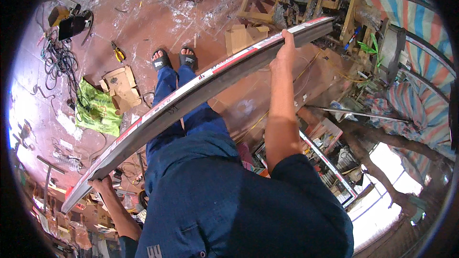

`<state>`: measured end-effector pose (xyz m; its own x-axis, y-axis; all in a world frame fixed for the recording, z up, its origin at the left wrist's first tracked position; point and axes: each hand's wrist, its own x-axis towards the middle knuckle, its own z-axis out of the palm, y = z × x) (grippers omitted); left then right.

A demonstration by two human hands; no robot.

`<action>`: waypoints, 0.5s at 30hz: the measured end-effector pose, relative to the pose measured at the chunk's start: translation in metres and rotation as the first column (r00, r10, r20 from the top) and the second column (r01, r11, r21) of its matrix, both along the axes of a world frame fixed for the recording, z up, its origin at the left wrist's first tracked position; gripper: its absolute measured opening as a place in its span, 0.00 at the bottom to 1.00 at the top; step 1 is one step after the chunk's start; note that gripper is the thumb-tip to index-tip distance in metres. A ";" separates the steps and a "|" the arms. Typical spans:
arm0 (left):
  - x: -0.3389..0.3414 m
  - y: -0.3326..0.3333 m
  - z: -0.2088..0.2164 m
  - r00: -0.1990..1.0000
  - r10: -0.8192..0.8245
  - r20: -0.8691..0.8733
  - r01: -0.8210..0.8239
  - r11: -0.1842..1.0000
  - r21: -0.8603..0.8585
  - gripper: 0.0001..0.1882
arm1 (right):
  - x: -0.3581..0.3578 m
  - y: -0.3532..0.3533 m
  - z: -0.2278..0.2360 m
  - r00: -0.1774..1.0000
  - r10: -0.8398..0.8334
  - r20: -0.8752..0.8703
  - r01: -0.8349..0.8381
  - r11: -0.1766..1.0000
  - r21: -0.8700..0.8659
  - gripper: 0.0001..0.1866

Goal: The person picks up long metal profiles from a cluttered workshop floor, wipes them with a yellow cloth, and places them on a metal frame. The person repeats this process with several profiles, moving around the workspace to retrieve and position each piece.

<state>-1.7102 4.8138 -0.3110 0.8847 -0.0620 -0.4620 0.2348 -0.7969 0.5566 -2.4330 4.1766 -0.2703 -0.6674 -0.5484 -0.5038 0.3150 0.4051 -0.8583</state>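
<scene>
A long dark grey metal profile bar, with printed white and red film along its upper edge, slants across in front of my body. Its low end lies at the left and its high end at the upper right. My left hand grips the bar near its lower left end. Toward the upper right end, my right hand is wrapped around it, the thumb side over the filmed edge. The undersides of both grips are partly hidden.
Yellow-handled pliers, tangled cables, a lime-green sack and a flattened cardboard box lie on the littered red tile floor at the left. A wooden frame stands near the bar's upper right end. A striped tarp hangs far right.
</scene>
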 end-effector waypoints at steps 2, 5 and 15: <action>-0.019 -0.015 -0.010 0.980 0.156 -0.126 -0.173 0.976 -0.136 0.34 | -0.002 0.003 -0.007 0.997 -0.025 -0.073 0.022 0.999 -0.035 0.35; -0.024 -0.019 -0.014 0.958 0.192 -0.212 -0.239 0.946 -0.220 0.33 | -0.011 -0.009 0.005 0.997 0.011 -0.071 -0.009 0.999 0.038 0.34; -0.053 -0.109 0.007 0.775 0.572 -0.269 -0.631 0.724 -0.278 0.22 | 0.002 -0.022 0.019 0.998 0.029 -0.053 -0.028 1.000 0.011 0.32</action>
<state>-1.7637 4.7049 -0.3037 0.7082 0.2838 -0.6465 0.7047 -0.2283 0.6717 -2.4305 4.1542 -0.2515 -0.6776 -0.5627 -0.4736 0.2574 0.4217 -0.8694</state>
